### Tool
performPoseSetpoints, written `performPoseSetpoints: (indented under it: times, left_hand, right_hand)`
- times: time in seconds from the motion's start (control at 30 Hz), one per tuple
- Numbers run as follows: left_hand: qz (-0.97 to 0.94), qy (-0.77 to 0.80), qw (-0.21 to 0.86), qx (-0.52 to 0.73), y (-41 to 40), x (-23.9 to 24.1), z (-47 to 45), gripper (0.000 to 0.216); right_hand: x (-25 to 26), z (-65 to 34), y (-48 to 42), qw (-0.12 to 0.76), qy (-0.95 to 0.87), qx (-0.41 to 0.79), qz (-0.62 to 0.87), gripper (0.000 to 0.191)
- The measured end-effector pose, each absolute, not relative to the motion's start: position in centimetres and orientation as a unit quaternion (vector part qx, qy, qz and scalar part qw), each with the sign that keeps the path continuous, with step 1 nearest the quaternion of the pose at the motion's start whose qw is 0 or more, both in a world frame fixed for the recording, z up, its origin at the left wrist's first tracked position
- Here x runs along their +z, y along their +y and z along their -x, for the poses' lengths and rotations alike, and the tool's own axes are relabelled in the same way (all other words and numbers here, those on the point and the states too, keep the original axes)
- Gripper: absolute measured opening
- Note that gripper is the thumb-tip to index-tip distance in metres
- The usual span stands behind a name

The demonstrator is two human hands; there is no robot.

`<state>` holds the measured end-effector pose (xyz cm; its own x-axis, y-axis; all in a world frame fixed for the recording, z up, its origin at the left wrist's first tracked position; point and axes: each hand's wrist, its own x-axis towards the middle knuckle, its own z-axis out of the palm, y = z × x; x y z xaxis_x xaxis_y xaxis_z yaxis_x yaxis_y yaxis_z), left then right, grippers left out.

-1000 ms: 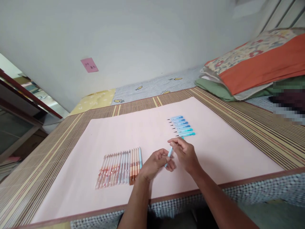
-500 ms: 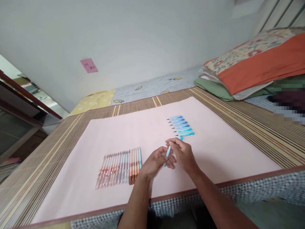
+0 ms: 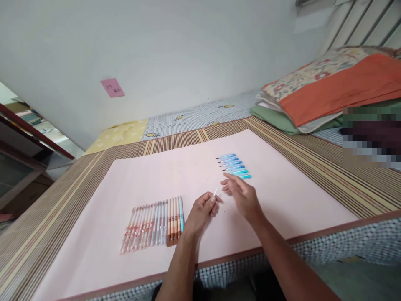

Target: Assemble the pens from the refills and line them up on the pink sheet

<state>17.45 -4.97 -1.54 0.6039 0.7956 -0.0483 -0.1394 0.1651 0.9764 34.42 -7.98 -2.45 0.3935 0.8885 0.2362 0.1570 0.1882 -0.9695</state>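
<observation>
My left hand [image 3: 200,213] pinches a small pale cap [image 3: 215,192] between its fingertips, low over the pink sheet [image 3: 150,179]. My right hand [image 3: 242,198] is just to its right, blurred, its fingers closed round a light blue pen [image 3: 229,194] of which only a sliver shows. Right beyond that hand lies a row of several uncapped blue pens [image 3: 233,166], tips pointing left. Left of my left hand a tight row of several capped pens [image 3: 153,223] in pink, white, orange and blue lies side by side.
The pink sheet covers a striped woven mat [image 3: 328,159] on a bed. Folded orange and green bedding [image 3: 328,92] is stacked at the right. A pink note [image 3: 112,88] sticks to the white wall. Wooden furniture [image 3: 21,138] stands at the left.
Both hands were together on one blue pen. They have come apart: the left keeps the pale cap, the right has moved toward the row of blue pens with the pen.
</observation>
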Motion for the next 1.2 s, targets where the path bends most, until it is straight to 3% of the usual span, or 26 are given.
performPoseSetpoints:
  times: [0.07, 0.4, 0.63, 0.73, 0.83, 1.0, 1.07, 1.2]
  left_hand:
    - [-0.554, 0.305, 0.694, 0.344, -4.8, -1.5, -17.5, 0.036]
    - [-0.523, 0.356, 0.678, 0.373, -4.8, -1.4, -17.7, 0.035]
    - [-0.519, 0.357, 0.680, 0.375, -4.8, -1.3, -17.7, 0.034]
    - [-0.522, 0.352, 0.680, 0.375, -4.8, -1.4, -17.7, 0.036]
    - [-0.517, 0.358, 0.676, 0.383, -4.8, -1.4, -17.7, 0.037]
    - [-0.477, 0.370, 0.671, 0.430, -4.7, -1.4, -17.9, 0.038]
    - [-0.474, 0.369, 0.664, 0.445, -4.7, -1.4, -17.9, 0.036]
    - [-0.502, 0.356, 0.638, 0.463, -4.9, -1.2, -17.9, 0.028]
  right_hand:
    - [-3.2, -36.4, -7.6, 0.595, -0.452, 0.234, 0.622, 0.038]
    - [-3.5, -36.8, -6.6, 0.261, -0.573, 0.123, 0.767, 0.011]
    - [-3.0, -37.7, -7.4, 0.182, -0.517, 0.117, 0.828, 0.006]
    - [-3.1, -38.5, -7.6, 0.209, -0.495, 0.129, 0.833, 0.015]
    - [-3.2, -38.8, -7.7, 0.327, -0.463, 0.189, 0.802, 0.029]
    - [-3.2, -37.6, -7.6, 0.583, -0.313, 0.510, 0.549, 0.036]
    - [-3.0, -36.7, -7.5, 0.628, -0.240, 0.588, 0.449, 0.036]
    - [-3.0, -35.0, -7.3, 0.677, -0.138, 0.627, 0.360, 0.032]
